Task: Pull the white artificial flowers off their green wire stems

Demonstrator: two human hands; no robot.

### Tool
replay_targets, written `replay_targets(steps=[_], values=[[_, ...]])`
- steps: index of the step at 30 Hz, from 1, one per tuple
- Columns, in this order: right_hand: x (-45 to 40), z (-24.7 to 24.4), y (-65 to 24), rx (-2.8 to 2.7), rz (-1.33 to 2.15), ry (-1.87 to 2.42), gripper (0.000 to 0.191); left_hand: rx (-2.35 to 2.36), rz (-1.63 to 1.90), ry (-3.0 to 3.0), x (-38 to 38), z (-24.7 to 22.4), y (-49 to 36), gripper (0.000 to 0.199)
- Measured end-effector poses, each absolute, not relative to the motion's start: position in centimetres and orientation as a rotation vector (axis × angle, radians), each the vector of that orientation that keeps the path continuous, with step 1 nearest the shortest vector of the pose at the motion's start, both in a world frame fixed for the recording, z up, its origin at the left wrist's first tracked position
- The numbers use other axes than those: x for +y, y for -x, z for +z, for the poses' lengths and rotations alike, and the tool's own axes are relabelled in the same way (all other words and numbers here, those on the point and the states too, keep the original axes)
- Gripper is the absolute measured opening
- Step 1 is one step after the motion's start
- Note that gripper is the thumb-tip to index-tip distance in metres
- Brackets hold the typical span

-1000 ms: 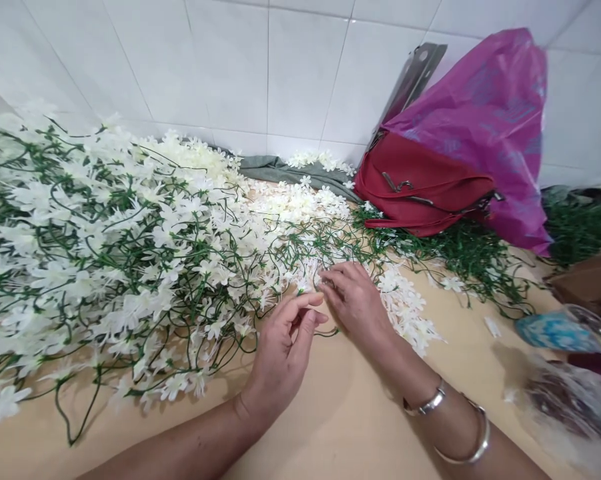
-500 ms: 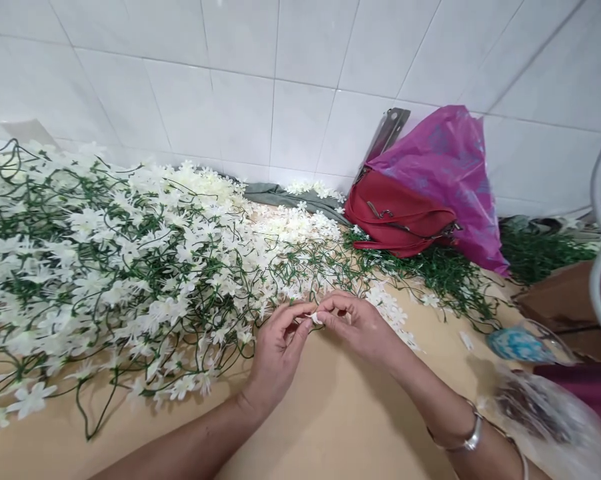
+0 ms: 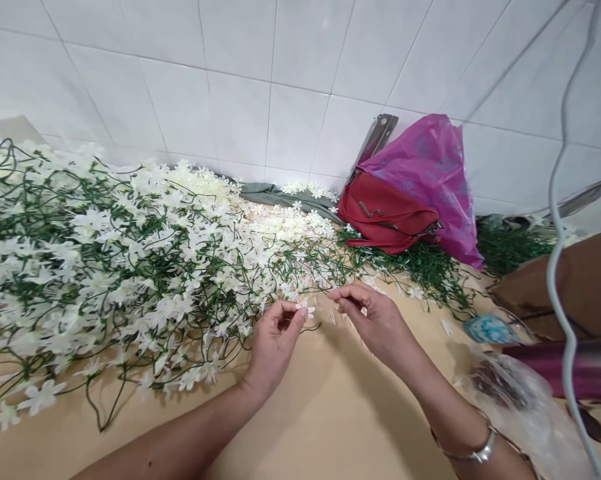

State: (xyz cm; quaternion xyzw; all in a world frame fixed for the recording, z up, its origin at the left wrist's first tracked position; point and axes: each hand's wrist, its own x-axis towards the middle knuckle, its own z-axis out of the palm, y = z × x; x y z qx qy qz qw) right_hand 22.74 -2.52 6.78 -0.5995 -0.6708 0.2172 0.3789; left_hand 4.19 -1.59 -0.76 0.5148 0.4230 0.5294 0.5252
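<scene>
Between the thumb and forefinger of my left hand (image 3: 275, 343) is a small white artificial flower (image 3: 305, 308), its petals facing up. A thin green stem (image 3: 311, 327) shows just below it. My right hand (image 3: 373, 320) is a short way to the right, thumb and forefinger drawn close together; whatever is between their tips is too small to make out. A green strand runs close to those fingertips. Left of and behind both hands spreads a large heap of white artificial flowers on green stems (image 3: 145, 260).
Against the tiled wall (image 3: 235, 107), a red handbag (image 3: 385, 217) and a purple plastic bag (image 3: 430, 173) lie over green stems (image 3: 430, 270). To the right are a blue-and-white bundle (image 3: 490, 329), a clear plastic bag (image 3: 535, 407), a brown box (image 3: 570, 287) and a hanging white cable (image 3: 555, 247). A tan tabletop (image 3: 305, 427) lies beneath.
My right hand has drawn away to the right from the flower, while my left hand keeps its pinch on it. The view has shifted slightly to the right.
</scene>
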Motion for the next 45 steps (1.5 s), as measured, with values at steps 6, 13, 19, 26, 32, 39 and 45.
replay_targets(steps=[6, 13, 19, 26, 32, 39, 45], values=[[-4.9, 6.2, -20.4, -1.395, 0.8, 1.513, 0.014, 0.954, 1.215, -1.164, -1.4, -0.6, -4.1, 0.028], [-5.7, 4.3, -18.2, -1.164, 0.692, 1.539, 0.017, 0.965, 1.223, -1.082, -1.3, -0.6, -4.3, 0.025], [-4.8, 4.0, -20.6, -1.102, 0.643, 1.585, 0.022, 0.995, 1.237, -1.084, -1.2, -0.6, -4.3, 0.027], [-5.0, 4.8, -20.3, -1.214, 0.783, 1.519, 0.014, 0.841, 1.247, -1.466, -1.3, 0.4, -3.2, 0.012], [-4.7, 5.0, -20.8, -1.488, 0.446, 1.572, 0.007, 0.913, 1.131, -1.371, -1.2, -0.1, -3.3, 0.018], [-5.2, 5.4, -23.1, -1.334, 0.234, 1.673, 0.012, 1.023, 1.184, -1.153, -0.6, 1.6, -4.2, 0.026], [-5.7, 6.1, -19.0, -1.178, 0.579, 1.553, 0.01, 1.035, 1.1, -1.109, -0.1, 3.4, -4.5, 0.024]])
